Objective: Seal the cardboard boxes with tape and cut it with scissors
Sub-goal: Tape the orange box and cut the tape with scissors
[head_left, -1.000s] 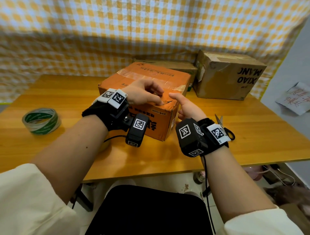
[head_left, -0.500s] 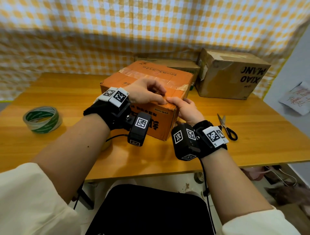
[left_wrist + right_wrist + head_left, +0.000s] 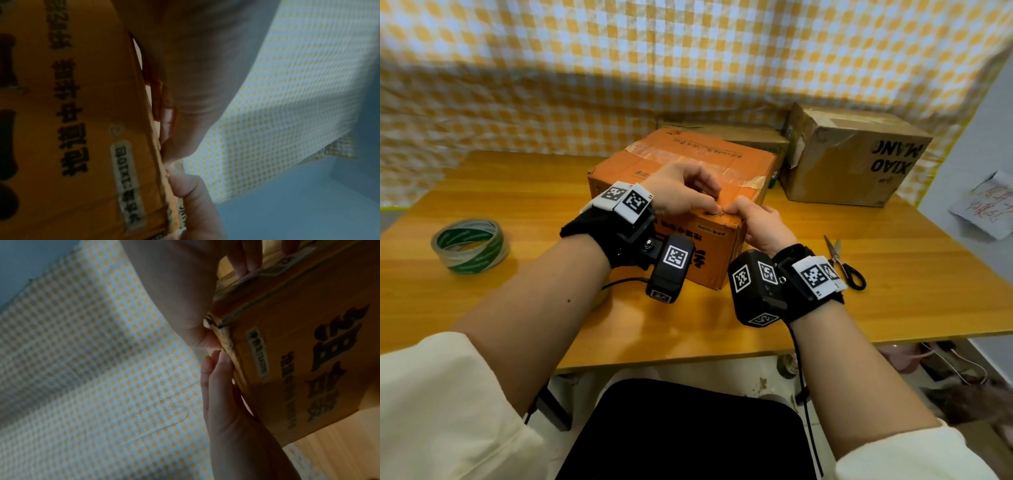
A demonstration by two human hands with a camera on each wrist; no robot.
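An orange cardboard box [image 3: 688, 161] with clear tape along its top stands mid-table. My left hand [image 3: 683, 192] lies on the top near the front edge, its bent fingertips [image 3: 717, 208] pressing the tape there. My right hand [image 3: 760, 224] grips the front right corner, thumb [image 3: 732, 209] on the top edge beside the left fingertips and fingers down the right side. The right wrist view shows that thumb [image 3: 205, 339] against the box corner [image 3: 224, 324]. A green-and-white tape roll [image 3: 470, 246] lies at the far left. Black-handled scissors [image 3: 842, 263] lie right of my right wrist.
A brown box [image 3: 856, 157] printed XIAO MANG stands at the back right, with a flatter box [image 3: 753, 138] behind the orange one. A checked cloth hangs behind the wooden table [image 3: 893, 308]. A paper sheet [image 3: 989, 209] hangs on the right wall.
My right hand has moved left from beside the box onto its front right corner, so its thumb now meets the left fingertips. The scissors are uncovered. The left hand stays put.
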